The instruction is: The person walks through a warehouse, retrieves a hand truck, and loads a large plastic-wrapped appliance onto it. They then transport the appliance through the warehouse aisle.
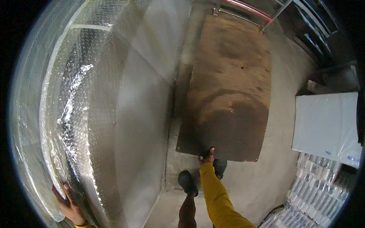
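My right hand is closed on the near edge of a large brown wooden board, thumb on top and the other fingers mostly hidden below. The board is worn, with dark stains, and extends away from me just above the floor. At the lower left, my left hand grips the edge of a bubble-wrapped panel, its thumb and fingers on either side of that edge. Clear plastic wrap covers the panel, which stands tall along my left side.
A metal frame with a red bar stands at the board's far end. To the right are a white box and stacked plastic-wrapped packs. Dark shelving is at the far right. My feet stand by the board's near edge.
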